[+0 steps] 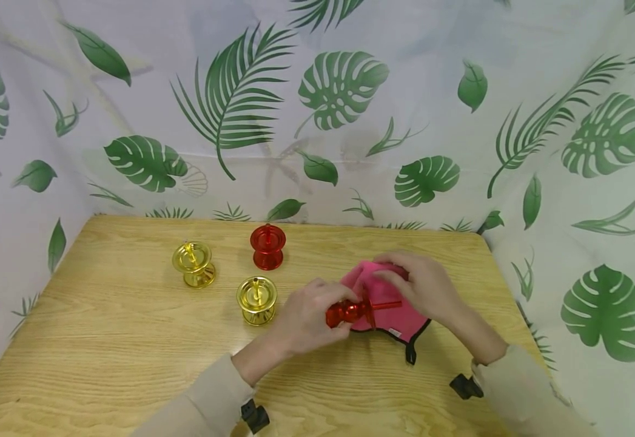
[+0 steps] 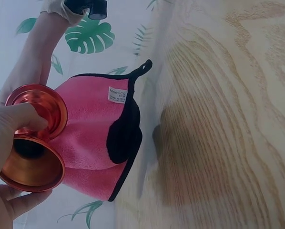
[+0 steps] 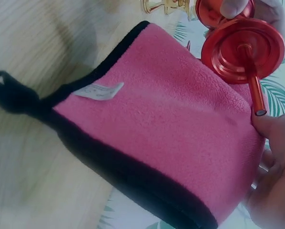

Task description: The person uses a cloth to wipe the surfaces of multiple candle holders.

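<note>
A shiny red candle holder [image 1: 344,313] is gripped by my left hand [image 1: 307,317] around its base and stem, lying sideways with its spike pointing right. The left wrist view looks into the hollow base [image 2: 33,167], with the thumb on the stem. My right hand [image 1: 429,288] holds a pink cloth [image 1: 406,321] with black edging, its thumb close to the spike's tip. The cloth [image 3: 157,114] hangs just behind the red dish [image 3: 242,50], its white label and black loop showing in the right wrist view. Some right fingers are hidden behind the cloth.
Two gold candle holders, one farther left [image 1: 199,267] and one nearer [image 1: 257,301], stand upright left of my hands. Another red candle holder [image 1: 268,247] stands behind them. The wooden table [image 1: 131,340] meets a leaf-patterned curtain [image 1: 344,170] at the back and sides.
</note>
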Motion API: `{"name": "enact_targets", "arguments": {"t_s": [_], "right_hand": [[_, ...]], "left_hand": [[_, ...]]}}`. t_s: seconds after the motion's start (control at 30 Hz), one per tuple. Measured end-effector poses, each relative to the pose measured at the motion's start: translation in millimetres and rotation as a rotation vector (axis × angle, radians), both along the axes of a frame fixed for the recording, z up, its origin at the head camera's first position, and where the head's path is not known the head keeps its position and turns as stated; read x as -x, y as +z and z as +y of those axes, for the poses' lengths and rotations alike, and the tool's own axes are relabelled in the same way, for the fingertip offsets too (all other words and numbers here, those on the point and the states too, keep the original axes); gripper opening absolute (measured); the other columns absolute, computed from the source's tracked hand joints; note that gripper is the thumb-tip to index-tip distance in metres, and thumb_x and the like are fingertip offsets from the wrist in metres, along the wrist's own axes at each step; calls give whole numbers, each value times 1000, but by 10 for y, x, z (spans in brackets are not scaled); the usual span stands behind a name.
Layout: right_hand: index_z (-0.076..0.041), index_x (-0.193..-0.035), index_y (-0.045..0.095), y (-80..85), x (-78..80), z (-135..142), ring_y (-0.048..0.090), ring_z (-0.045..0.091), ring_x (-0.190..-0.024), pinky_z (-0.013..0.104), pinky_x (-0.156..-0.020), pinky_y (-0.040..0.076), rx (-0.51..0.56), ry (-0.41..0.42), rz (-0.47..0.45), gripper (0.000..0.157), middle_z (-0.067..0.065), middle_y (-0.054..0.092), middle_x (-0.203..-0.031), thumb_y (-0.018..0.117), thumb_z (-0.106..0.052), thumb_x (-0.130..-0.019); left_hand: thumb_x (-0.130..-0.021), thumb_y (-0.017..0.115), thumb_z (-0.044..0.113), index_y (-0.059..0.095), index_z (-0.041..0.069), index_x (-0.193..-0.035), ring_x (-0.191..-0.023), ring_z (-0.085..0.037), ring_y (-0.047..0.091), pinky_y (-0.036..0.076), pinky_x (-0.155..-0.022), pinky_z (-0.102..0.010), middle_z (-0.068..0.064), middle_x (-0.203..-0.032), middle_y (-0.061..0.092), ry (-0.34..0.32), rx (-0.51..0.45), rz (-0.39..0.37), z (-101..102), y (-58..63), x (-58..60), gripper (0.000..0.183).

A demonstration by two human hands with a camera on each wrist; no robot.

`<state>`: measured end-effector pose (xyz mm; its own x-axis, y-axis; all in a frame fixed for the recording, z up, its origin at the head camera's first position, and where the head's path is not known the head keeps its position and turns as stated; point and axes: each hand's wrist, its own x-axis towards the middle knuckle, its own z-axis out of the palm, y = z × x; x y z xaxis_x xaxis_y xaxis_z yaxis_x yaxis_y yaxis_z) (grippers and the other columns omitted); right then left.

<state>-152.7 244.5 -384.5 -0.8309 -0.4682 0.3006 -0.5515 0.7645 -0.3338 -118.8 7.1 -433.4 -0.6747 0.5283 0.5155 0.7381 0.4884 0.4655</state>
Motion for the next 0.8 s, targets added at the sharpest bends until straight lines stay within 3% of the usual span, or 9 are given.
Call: {"name": "enact_targets", "arguments": {"t_s": [0.23, 0.4, 0.57, 0.8], "right_hand": [[-19, -107, 71, -4, -14, -52, 61, 7, -73, 24, -63, 51, -80, 83, 123, 18, -5, 67, -93, 70, -18, -88], [-17, -102, 70, -7, -56, -46, 60, 8, -71, 23, -60, 51, -109, 149, 229, 18, -4, 64, -89, 72, -12, -86], [-18, -99, 71, 26, -114, -42, 61, 10, -73, 22, -57, 48, -151, 159, 272, 21, -3, 65, -90, 75, -8, -81], [-21, -101, 72, 167, -265, -112, 64, 16, -78, 25, -56, 52, -307, 187, 369, 29, 0, 65, -91, 81, -9, -76]], "left_hand": [[-75, 75, 22, 66, 22, -109, -88, -9, 61, 49, -72, -18, 11, -105, 71, -25, 39, 21, 7, -4, 10, 34], [-74, 75, 20, 65, 19, -107, -89, -8, 59, 51, -74, -19, 6, -102, 67, -4, -5, -13, -26, -20, 8, 35], [-76, 77, 19, 65, 15, -106, -92, -9, 59, 53, -79, -21, 3, -102, 65, -11, -38, 4, -45, -47, 7, 32], [-77, 78, 16, 66, 13, -104, -94, -11, 61, 55, -81, -23, 3, -101, 67, 4, -25, 8, -46, -50, -12, 29]]}}
